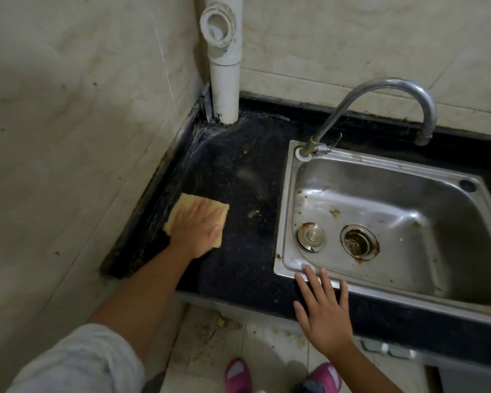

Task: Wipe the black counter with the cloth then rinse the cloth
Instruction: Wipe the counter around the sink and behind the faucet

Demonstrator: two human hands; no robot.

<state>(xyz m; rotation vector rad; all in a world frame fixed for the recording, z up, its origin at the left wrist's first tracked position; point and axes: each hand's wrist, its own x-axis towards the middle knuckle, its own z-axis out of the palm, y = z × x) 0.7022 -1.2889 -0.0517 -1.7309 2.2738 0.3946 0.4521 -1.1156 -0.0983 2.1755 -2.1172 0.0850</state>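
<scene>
A yellow cloth (187, 202) lies flat on the black counter (244, 211), near its left edge by the wall. My left hand (194, 229) presses down on the cloth with the palm flat and the fingers together, covering its near half. My right hand (322, 310) rests with spread fingers on the counter's front edge, its fingertips touching the front rim of the steel sink (291, 211). It holds nothing. Pale smears and crumbs mark the counter between the cloth and the sink.
A curved metal faucet (380, 89) arches over the stained sink basin, which holds a drain (359, 241) and a loose plug (311, 236). A white pipe (224, 72) stands in the back corner. Tiled walls close in at the left and the back. Pink shoes (238, 375) stand on the floor below.
</scene>
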